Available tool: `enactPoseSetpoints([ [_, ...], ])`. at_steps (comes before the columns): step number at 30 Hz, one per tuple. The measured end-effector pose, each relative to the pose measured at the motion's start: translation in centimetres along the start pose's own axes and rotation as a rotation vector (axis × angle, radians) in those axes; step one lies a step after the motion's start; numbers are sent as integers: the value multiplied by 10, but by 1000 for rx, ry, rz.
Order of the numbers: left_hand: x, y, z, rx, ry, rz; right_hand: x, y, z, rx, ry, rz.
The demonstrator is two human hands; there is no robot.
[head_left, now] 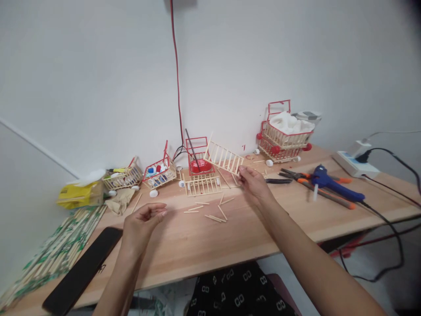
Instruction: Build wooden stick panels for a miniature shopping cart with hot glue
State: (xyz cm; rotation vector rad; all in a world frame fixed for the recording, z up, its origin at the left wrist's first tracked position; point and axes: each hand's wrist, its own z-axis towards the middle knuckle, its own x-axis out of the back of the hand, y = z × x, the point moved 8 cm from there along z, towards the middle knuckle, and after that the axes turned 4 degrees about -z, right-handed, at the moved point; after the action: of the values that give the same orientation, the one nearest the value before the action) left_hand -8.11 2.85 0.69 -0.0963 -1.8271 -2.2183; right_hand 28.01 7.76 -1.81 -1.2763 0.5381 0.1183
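In my right hand [255, 182] is a small ladder-like panel of thin wooden sticks [225, 158], pinched at its right corner and raised, tilted, over the table. My left hand [146, 217] hovers at the left of the loose sticks, holding nothing, its thumb and fingers slightly apart. Several short cut sticks [215, 218] lie scattered between my hands. Another stick panel [204, 186] stands in front of a small stick-built cart [197, 142] with red trim and a red tub [200, 166] in it.
A blue glue gun [337, 185] lies across orange-handled pliers [309, 182] at the right, near a power strip [355, 164]. More mini carts [286, 138] line the wall. Bundled wrapped sticks [62, 245] and a long black object [83, 267] lie at the left.
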Motion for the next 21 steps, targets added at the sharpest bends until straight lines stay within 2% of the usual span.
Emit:
enactPoseSetpoints([
  [3, 3, 4, -2, -44, -4, 155, 1, 0, 0, -8, 4, 10],
  [7, 2, 14, -7, -87, 10, 240, 1, 0, 1, -19, 2, 23],
  [12, -11, 24, -11, -98, 9, 339, 1, -1, 1, -5, 18, 27],
  [17, -31, 47, -21, -318, 25, 502, 1, -3, 0, 22, 29, 19],
  [19, -46, 50, -22, -406, -46, 556, 0, -4, 0, 27, 26, 14],
  [21, -67, 48, -21, -505, -214, 563, 0, -4, 0, 28, 22, 8],
])
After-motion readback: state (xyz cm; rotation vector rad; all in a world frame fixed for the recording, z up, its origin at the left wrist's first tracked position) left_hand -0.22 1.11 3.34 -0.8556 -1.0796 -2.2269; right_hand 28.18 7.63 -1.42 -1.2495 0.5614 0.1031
